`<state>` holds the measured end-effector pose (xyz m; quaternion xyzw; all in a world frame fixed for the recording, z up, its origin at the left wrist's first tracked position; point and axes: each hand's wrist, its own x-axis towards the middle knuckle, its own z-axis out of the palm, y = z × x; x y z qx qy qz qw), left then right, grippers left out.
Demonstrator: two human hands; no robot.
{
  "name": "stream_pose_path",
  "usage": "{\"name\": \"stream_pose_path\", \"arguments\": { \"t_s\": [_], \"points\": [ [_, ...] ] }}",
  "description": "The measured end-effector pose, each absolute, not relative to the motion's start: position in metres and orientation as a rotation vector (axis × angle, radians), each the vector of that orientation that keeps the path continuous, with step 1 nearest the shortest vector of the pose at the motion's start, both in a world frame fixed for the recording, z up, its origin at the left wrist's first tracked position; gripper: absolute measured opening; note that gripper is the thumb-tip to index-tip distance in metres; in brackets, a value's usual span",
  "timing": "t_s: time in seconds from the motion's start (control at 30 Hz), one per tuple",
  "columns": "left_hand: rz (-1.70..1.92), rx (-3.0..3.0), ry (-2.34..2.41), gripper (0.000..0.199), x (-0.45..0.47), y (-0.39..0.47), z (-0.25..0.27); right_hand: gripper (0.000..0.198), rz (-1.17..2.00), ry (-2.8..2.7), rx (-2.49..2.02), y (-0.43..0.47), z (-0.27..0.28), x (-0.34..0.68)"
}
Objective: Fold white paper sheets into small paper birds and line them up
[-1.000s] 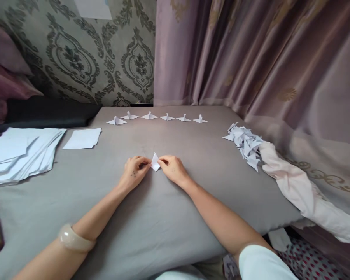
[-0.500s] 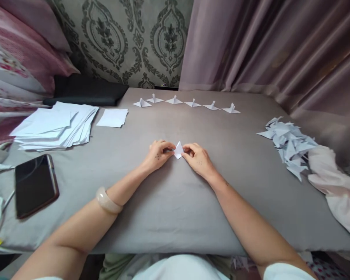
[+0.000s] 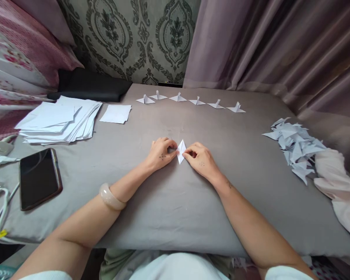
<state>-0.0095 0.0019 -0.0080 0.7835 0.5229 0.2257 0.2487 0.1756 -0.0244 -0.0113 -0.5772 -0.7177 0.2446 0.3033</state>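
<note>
Left: paper stack point(image 3: 58, 120), small sheets point(image 3: 116, 114) beside it, likely for easy reach | Centre: left hand point(image 3: 163, 152) pinches left edge of folded paper point(image 3: 181, 152), right hand point(image 3: 200, 157) pinches its right edge, presumably steadying both sides | Far centre: row of folded pieces point(image 3: 178, 98), seemingly kept separate | Right: heaped pile of folded pieces point(image 3: 297, 142)

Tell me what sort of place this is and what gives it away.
Probably a room in a home, perhaps a bedroom: the purple curtains, the ornate patterned wallpaper and the pink floral fabric at the left suggest it.
</note>
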Motion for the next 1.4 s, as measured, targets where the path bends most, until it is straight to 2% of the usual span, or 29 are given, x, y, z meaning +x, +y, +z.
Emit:
{"name": "stream_pose_path", "arguments": {
  "t_s": [0.1,0.37,0.6,0.83,0.93,1.03,1.1,1.2,1.3,1.4],
  "points": [
    [0.669,2.114,1.464,0.022,-0.009,0.006,-0.016,0.021,0.609,-1.870,-1.587,-0.023,-0.013,0.174],
    [0.638,1.966,1.422,0.007,-0.007,0.007,-0.009,0.041,0.702,-1.826,-1.600,-0.024,-0.014,0.174],
    [0.808,1.774,1.118,0.010,-0.007,0.001,-0.007,0.053,0.880,-1.671,-1.587,-0.023,-0.014,0.175],
    [0.979,1.540,1.021,0.024,-0.007,0.003,-0.010,0.051,1.197,-1.340,-1.352,-0.020,-0.015,0.174],
    [0.993,1.403,0.925,0.039,-0.007,0.005,-0.013,0.039,1.262,-1.323,-1.303,-0.022,-0.009,0.175],
    [0.911,1.384,0.871,0.037,-0.008,0.004,-0.013,0.029,1.253,-1.395,-1.317,-0.023,-0.007,0.177],
    [0.877,1.457,0.877,0.030,-0.008,0.002,-0.013,0.025,1.155,-1.470,-1.341,-0.022,-0.008,0.179],
    [0.984,1.792,0.978,0.019,-0.007,-0.001,-0.012,0.016,0.798,-1.662,-1.316,-0.023,-0.010,0.180],
    [1.179,2.297,1.029,0.022,-0.008,-0.003,-0.010,0.017,0.301,-1.924,-1.253,-0.026,-0.007,0.182],
    [1.105,2.728,1.031,0.028,-0.011,-0.005,-0.007,0.025,-0.084,-2.148,-1.257,-0.030,-0.003,0.181]
  ]
}}
